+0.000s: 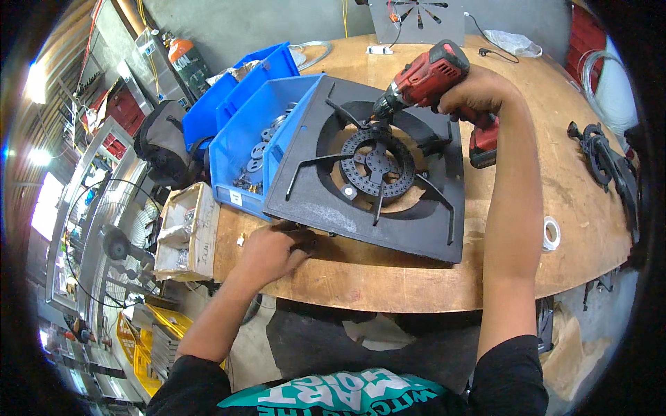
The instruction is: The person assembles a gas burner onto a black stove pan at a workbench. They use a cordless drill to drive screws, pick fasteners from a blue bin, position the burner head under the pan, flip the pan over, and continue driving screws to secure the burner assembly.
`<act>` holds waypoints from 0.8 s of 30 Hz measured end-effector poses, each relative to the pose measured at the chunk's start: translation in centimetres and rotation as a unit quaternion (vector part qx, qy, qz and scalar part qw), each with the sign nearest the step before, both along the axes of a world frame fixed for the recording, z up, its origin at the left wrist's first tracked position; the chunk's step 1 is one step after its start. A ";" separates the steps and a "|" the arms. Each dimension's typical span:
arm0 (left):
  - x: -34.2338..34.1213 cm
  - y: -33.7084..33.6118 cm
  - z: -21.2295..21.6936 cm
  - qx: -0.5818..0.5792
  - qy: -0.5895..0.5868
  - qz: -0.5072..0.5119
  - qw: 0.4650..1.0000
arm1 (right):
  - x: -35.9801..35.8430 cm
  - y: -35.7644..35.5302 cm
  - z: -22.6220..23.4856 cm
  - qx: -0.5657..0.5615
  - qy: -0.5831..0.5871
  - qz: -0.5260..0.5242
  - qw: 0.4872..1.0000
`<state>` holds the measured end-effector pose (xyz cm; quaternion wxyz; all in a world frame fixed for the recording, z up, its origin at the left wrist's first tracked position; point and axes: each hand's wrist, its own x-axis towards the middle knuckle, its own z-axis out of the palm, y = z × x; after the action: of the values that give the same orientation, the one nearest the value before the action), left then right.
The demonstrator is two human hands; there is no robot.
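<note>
A black cast-iron gas stove top (326, 215) lies tilted on the table, with a round burner ring (378, 163) and several pot-support arms. My right hand (479, 93) is wrapped around the handle of a red cordless drill (430, 73). The drill's chuck points down at the far side of the ring; whether its tip touches is too small to tell. My left hand (270, 255) is closed at the stove top's near left corner. Its fingertips go into shadow under the edge, so what they hold is hidden.
Blue bins (232, 163) with metal discs and small fittings stand left of the stove top, beside a wooden box (184, 236). A white tape roll (551, 234) lies at right, near a black cable bundle (600, 156). A metal panel (416, 24) stands at the back.
</note>
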<state>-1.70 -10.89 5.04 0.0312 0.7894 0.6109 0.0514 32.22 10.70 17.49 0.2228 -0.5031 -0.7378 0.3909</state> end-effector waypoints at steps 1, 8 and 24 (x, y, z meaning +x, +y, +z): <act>0.1 0.0 -0.3 -0.010 0.017 0.012 1.000 | 0.0 -0.1 0.1 -0.004 0.003 0.010 1.000; -1.5 2.3 -2.0 0.081 0.080 0.004 0.993 | 0.1 0.4 -0.6 0.015 0.010 -0.002 1.000; 0.3 12.8 -3.5 -0.189 -0.692 0.058 0.695 | -0.1 0.5 -0.5 -0.015 0.018 0.003 1.000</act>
<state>-1.37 1.94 1.53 0.5903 0.4717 0.4579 0.4683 32.11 11.17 16.99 0.2274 -0.4975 -0.7293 0.4110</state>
